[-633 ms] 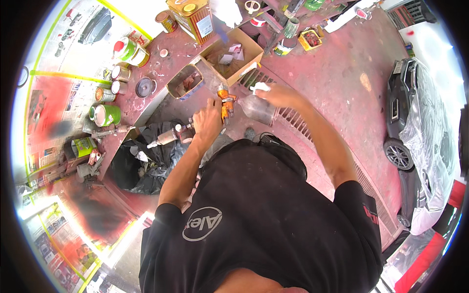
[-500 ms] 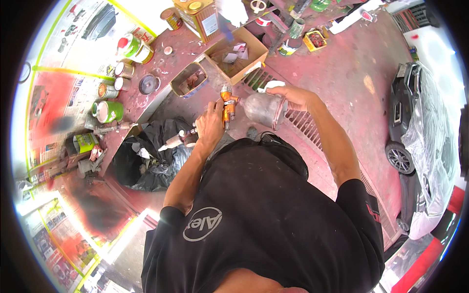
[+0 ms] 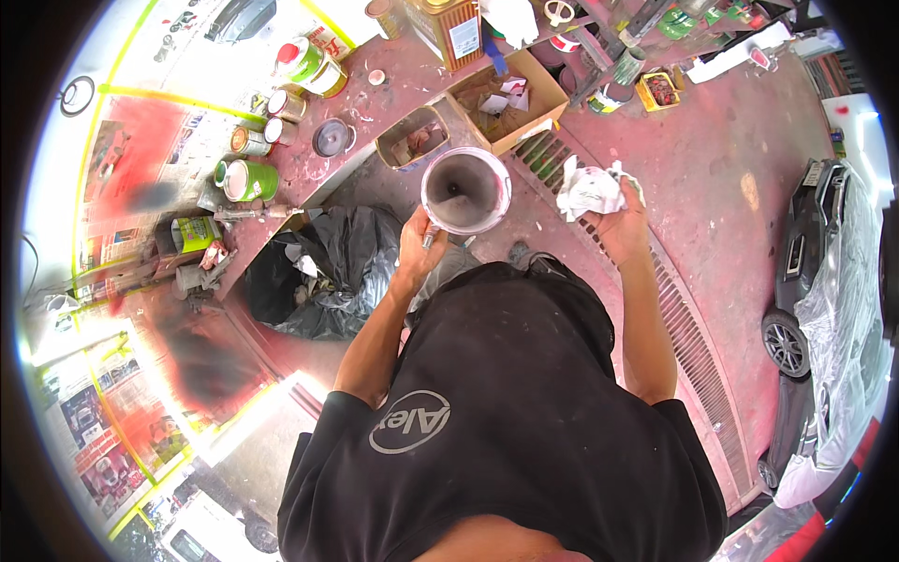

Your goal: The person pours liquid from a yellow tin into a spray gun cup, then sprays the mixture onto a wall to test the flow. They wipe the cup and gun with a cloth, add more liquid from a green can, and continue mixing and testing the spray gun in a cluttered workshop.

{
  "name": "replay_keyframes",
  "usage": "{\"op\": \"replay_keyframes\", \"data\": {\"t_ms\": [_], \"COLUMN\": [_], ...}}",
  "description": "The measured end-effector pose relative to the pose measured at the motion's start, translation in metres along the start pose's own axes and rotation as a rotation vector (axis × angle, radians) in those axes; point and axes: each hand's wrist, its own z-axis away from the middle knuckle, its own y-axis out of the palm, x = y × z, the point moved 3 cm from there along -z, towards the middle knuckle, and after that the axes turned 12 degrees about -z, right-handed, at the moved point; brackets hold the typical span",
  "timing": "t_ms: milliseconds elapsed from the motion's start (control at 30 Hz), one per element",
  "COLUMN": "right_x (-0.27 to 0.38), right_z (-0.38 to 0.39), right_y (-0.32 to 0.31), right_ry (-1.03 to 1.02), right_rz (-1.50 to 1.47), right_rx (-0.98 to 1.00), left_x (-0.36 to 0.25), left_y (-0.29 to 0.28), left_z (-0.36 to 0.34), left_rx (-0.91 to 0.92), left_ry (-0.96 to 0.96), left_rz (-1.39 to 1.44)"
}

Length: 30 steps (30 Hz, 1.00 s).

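My left hand (image 3: 419, 247) is closed around a spray gun (image 3: 465, 191), mostly hidden beneath its paint cup. The cup's round mouth faces up at me, with a pale rim and a grey, stained inside. To the right, apart from the cup, my right hand (image 3: 620, 225) pinches a crumpled white paper towel or cloth (image 3: 592, 193). Beyond the cup stand a rectangular open tin (image 3: 382, 150) and a cardboard box (image 3: 552, 110) with paper scraps in it.
A paint-stained bench (image 3: 361, 108) on the left bears several cans, among them a green one (image 3: 251, 181). Below it lies a black plastic bag (image 3: 351, 239) with rubbish. A floor grate (image 3: 688, 318) runs on my right, and a plastic-draped car (image 3: 796, 272) stands farther right.
The spray gun has turned so its cup mouth now points up at me. My right hand has come away from the cup to the right, holding the white wad.
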Motion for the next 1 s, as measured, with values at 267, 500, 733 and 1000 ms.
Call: {"op": "replay_keyframes", "data": {"t_ms": [267,500,733,1000], "right_x": [0.023,0.035,0.024,0.079], "right_z": [0.026,0.043,0.049,0.016], "right_y": [-0.021,0.026,0.105,0.051], "right_ry": [-0.107,-0.058,-0.075,-0.126], "right_rz": [-0.012,-0.17,-0.139,0.458], "right_rx": [-0.101,0.197,0.309,0.265], "left_x": [-0.004,-0.001,-0.002,0.017], "left_y": [0.001,-0.008,-0.016,-0.023], "left_z": [-0.011,-0.001,0.006,0.029], "left_rx": [-0.037,-0.043,-0.054,-0.115], "left_ry": [0.033,0.028,0.053,-0.109], "left_rz": [-0.095,-0.089,-0.047,0.061]}}
